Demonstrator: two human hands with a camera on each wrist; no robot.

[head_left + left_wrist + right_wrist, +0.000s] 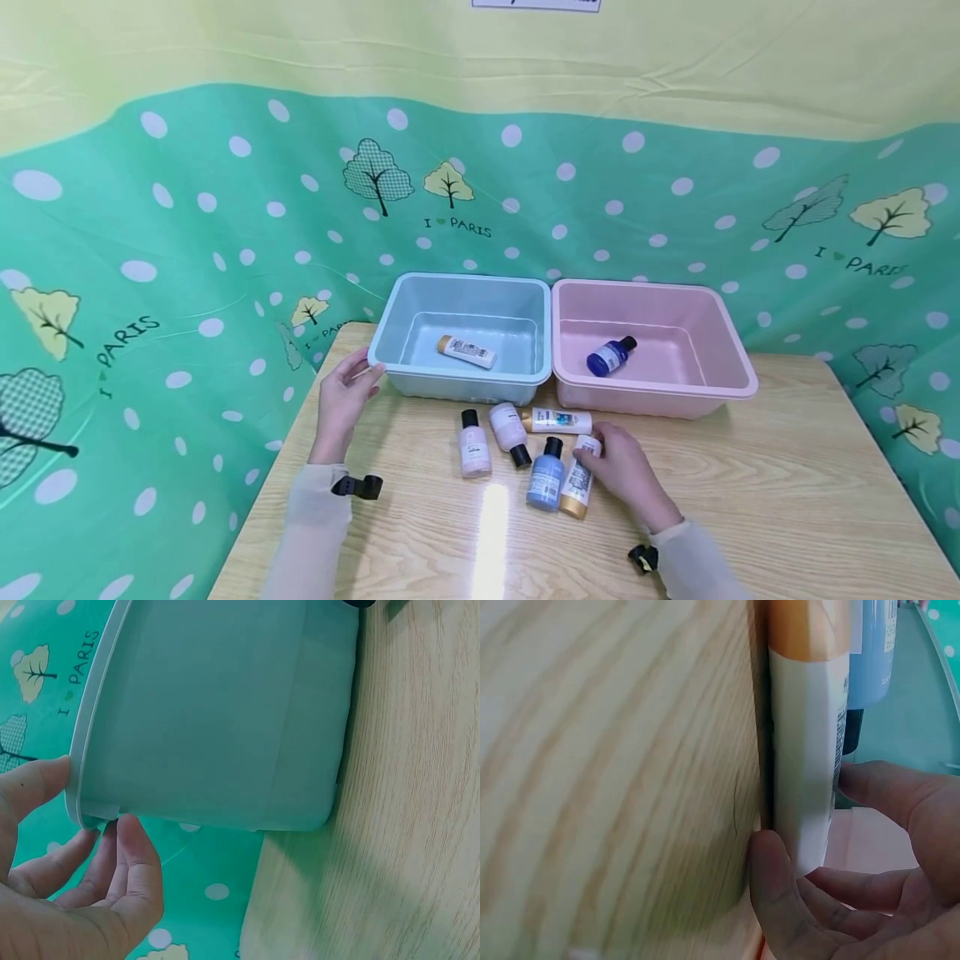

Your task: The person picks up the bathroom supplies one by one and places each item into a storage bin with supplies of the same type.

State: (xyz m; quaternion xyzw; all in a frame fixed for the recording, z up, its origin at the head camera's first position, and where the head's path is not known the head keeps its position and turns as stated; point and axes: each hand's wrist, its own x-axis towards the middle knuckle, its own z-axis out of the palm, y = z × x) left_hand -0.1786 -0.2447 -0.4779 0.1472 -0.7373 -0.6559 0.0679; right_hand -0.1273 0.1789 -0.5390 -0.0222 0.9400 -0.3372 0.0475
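Observation:
My left hand (343, 402) grips the front left corner of a light blue bin (465, 385). In the left wrist view the thumb lies on the bin's rim (88, 724) and the fingers curl beneath it. My right hand (624, 468) pinches the white end of a gold-capped tube (577, 479) lying on the table; the right wrist view shows thumb and fingers on either side of this tube (802, 765). Left of it stands a blue bottle (546, 482) with a black cap. Another gold-capped white tube (561, 421) lies just behind.
Two pale pink bottles (474, 450) with black caps lie left of the blue bottle. Inside the blue bin is a white tube (467, 352). A pink bin (652, 398) beside it holds a dark blue bottle (609, 358). A patterned green curtain (525, 192) hangs behind the table.

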